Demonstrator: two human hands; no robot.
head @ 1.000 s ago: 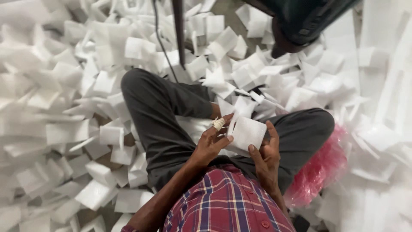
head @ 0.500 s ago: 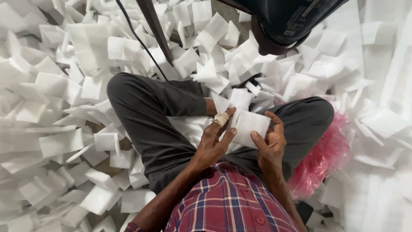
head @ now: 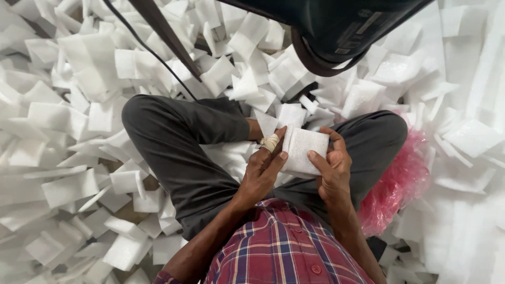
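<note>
Here, the left hand (head: 263, 171) and the right hand (head: 331, 165) both close their fingers (head: 277, 158) on one white foam square (head: 305, 150) above the lap, while lots more foam pieces (head: 79, 121) lie all around them on the floor.

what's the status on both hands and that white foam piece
Left hand and right hand both grip the foam piece over the lap. Loose foam scraps all around; nothing between the hands.
</note>
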